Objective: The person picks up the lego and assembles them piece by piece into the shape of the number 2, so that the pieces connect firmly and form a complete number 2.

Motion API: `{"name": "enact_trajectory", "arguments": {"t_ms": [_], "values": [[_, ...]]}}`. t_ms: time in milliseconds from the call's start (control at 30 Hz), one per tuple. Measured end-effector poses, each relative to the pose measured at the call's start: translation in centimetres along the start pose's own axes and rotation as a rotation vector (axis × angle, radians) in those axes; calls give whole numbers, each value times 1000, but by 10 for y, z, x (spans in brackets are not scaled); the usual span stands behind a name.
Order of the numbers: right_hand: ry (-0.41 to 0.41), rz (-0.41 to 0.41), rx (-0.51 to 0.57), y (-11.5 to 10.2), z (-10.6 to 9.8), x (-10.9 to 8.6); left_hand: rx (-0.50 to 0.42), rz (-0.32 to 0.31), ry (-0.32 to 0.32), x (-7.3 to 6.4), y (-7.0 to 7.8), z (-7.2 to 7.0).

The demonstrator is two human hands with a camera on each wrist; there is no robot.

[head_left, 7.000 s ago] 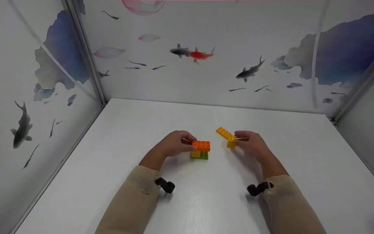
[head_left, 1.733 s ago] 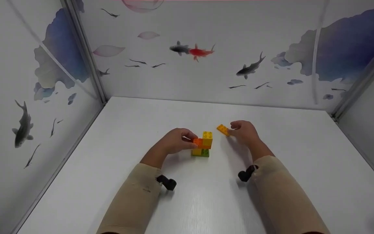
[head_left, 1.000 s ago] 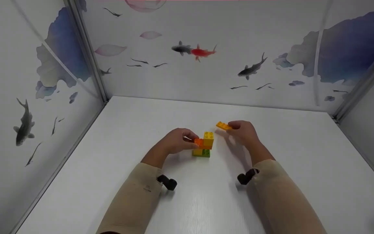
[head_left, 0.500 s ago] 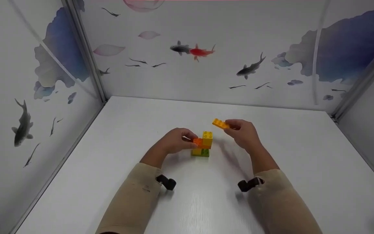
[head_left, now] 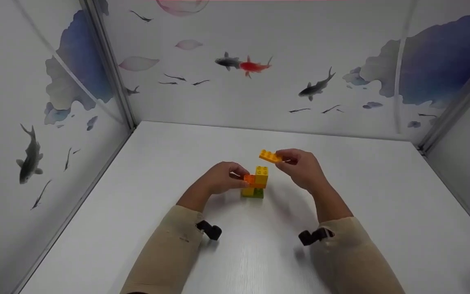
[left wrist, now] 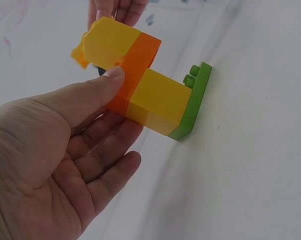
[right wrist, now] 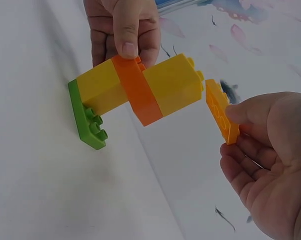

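My left hand pinches the orange brick of a small stack between thumb and fingers. At the bottom of that stack lies a flat green brick, with a yellow brick on one end of it. The orange brick lies across this one, and a second yellow brick stands on its far end, studs up. My right hand pinches a flat yellow-orange brick by one end, its studs up. In the right wrist view this flat brick is just beyond the upper yellow brick's studs, with a narrow gap between.
The stack stands on a white table. White panels with painted fish rise behind and at both sides, joined by metal posts. A small black device sits at each cuff.
The yellow brick first held by my right hand now stands on the orange one. My right hand has since lifted the flat yellow-orange brick and carried it left towards the stack. My left hand stays put.
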State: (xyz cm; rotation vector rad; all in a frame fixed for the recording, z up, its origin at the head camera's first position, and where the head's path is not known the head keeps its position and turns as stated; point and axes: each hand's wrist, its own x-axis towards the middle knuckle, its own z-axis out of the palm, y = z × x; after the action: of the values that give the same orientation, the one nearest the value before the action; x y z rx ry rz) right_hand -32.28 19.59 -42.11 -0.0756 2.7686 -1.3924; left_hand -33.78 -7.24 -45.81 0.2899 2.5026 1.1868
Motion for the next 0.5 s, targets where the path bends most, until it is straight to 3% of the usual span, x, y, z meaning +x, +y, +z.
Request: {"name": "enact_trajectory", "arguments": {"t_ms": [333, 500], "values": [[-60, -133, -12, -10, 4, -9, -1, -1, -1, 2, -3, 0], [-81, -156, -13, -15, 7, -14, 6, 18, 3, 3, -4, 1]]}}
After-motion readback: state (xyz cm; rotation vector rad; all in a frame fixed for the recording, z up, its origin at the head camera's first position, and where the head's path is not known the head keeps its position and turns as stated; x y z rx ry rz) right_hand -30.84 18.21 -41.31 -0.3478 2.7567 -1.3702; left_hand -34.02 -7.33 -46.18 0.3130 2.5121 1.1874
